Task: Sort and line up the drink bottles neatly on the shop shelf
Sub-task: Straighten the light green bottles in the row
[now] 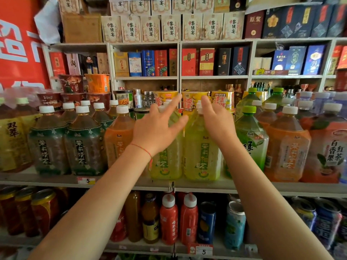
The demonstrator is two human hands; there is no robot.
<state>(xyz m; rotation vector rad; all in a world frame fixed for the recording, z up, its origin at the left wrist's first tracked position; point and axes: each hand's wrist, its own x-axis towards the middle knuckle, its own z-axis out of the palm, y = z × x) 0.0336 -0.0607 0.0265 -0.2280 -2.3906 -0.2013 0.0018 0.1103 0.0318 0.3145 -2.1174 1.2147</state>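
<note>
Two big yellow-green tea bottles stand side by side at the middle of the shelf [56,180]. My left hand [159,126] lies with spread, straight fingers over the shoulder of the left yellow bottle [167,162]. My right hand [218,121] curls around the neck of the right yellow bottle [201,152], just under its white cap. To the left stand an orange tea bottle [117,141] and two dark green-label bottles [84,147]. To the right are a green tea bottle [250,136] and another orange bottle [287,147].
Instant-food cups [222,99] and small jars stand behind the bottles. Boxed liquor fills the upper shelves [206,61]. The shelf below holds red bottles [169,220], cans [234,224] and jars. A red banner [18,44] hangs at the left.
</note>
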